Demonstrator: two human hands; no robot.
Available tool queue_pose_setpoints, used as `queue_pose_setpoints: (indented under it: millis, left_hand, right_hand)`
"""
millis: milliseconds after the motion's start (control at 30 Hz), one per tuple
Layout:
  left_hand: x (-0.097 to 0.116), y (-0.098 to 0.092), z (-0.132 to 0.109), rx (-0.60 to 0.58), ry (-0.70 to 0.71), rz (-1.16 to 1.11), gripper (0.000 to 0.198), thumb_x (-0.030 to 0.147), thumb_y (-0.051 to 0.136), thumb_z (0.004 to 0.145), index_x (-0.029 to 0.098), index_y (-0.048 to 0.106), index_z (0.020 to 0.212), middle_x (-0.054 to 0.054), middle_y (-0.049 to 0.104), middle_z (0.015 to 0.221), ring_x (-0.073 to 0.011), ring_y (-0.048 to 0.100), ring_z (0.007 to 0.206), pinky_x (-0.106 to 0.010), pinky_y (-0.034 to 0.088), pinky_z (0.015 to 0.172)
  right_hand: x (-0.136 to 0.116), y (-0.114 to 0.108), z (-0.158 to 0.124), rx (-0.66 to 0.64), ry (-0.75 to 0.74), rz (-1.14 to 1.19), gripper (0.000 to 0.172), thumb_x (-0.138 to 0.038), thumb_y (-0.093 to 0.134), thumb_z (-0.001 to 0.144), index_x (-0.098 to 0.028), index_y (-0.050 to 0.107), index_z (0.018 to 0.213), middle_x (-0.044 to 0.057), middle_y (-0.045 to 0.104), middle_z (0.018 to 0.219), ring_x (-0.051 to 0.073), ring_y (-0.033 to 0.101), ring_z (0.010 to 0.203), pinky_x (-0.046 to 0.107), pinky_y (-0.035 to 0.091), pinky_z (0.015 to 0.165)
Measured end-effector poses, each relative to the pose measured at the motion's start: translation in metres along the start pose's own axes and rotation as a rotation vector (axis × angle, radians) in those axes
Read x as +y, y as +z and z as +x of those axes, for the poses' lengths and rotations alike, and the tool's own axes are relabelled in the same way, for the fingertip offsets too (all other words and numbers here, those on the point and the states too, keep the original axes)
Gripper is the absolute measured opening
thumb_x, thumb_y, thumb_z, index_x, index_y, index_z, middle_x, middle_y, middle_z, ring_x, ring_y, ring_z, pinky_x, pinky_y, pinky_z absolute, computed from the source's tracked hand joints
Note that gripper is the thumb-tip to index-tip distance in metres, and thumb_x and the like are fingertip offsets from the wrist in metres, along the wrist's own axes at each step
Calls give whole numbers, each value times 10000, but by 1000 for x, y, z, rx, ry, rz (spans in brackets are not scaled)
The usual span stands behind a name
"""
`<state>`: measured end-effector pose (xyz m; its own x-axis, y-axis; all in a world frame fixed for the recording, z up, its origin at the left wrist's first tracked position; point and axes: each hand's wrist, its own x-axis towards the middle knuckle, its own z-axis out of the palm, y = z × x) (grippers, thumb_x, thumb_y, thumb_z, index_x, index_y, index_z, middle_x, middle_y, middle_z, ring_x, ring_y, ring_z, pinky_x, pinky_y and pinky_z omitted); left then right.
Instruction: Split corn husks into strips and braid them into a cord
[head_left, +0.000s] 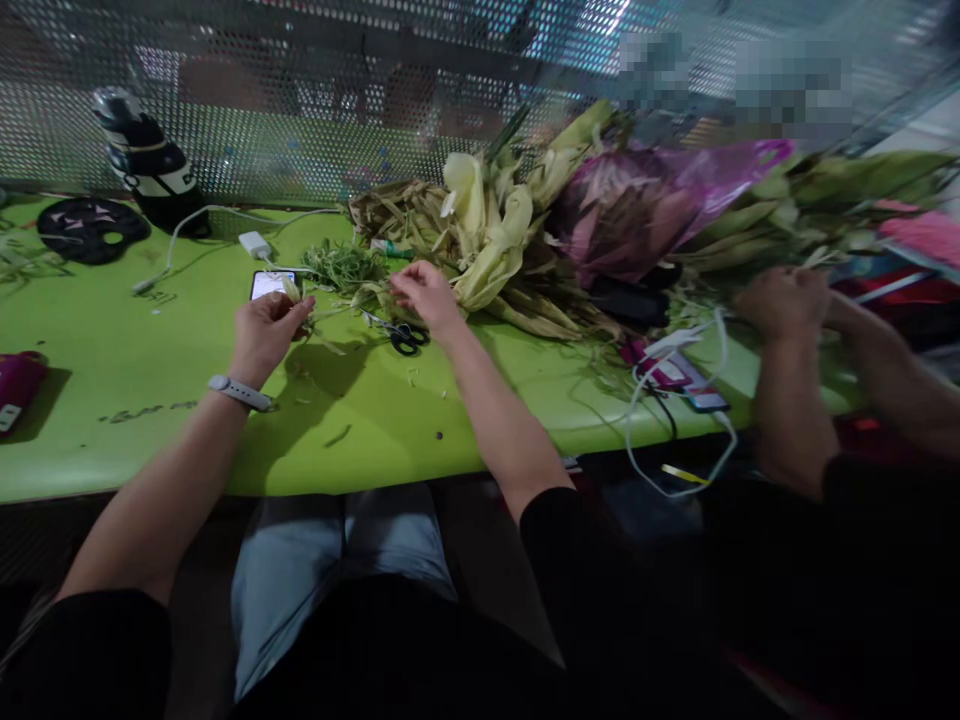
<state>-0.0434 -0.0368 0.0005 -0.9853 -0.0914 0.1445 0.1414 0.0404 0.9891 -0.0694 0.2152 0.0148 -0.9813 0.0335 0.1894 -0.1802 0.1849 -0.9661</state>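
Note:
My left hand, with a white wristband, is closed in a pinch on a thin pale green leaf strip just in front of a phone lying on the green table. My right hand reaches forward with curled fingers into the loose leaf strips at the near edge of a big pile of yellow-green leaves. What those fingers grip is hidden. Black-handled scissors lie on the table just under my right wrist.
A co-worker's hands work in the leaves at the right, by a purple plastic bag. A second phone with white cables lies near the table edge. A white charger, a black bottle, a black round object and perforated metal wall stand behind.

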Motion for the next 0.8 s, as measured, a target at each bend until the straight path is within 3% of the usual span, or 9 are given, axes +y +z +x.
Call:
queue_pose_setpoints:
  millis: [100,233,300,433,600,800]
  left_hand:
    - [-3,-1,4,42,40,7,285,388,842,755,179,648,744,-4,626,677,-104,567,573,-224,535,532]
    - [0,-2,6,53,-68,-143,283,353,866,735,172,659,802,3,646,709,-81,580,546,-208,553,524]
    - [4,-3,4,35,-111,-210,263,305,872,730,165,662,803,5,646,729,-83,601,561,-219,564,545]
    - [7,-4,2,13,-155,-304,224,236,858,741,155,661,810,-5,665,755,-106,666,624,-231,574,599]
    - [5,-3,3,-17,-106,-394,221,137,846,717,168,668,844,-7,703,797,-113,693,709,-236,580,700]
    - [7,-2,0,-66,-24,-395,235,152,852,715,175,695,889,-11,706,812,-105,669,733,-220,551,696]
  right_hand:
    - [-8,-11,-5,-50,-72,-653,102,-241,667,835,-206,614,916,87,668,1022,236,624,991,390,486,906]
    - [-23,-17,-17,-410,70,-1148,77,-246,704,774,-185,669,807,119,707,915,290,651,920,389,478,816]
    - [-29,-18,-21,-467,47,-1202,111,-263,699,771,-184,690,849,128,716,971,286,656,923,363,474,775]
    - [-40,-20,-28,-228,-98,-1091,223,-343,610,861,-182,682,999,127,709,1110,243,649,911,338,469,757]
    - [-36,-12,-33,-472,17,-1226,129,-273,664,814,-173,689,891,132,733,989,275,675,921,350,478,766]
    - [-20,4,-27,-455,52,-1293,313,-222,700,803,-147,647,1102,205,698,1132,331,676,1029,417,520,840]
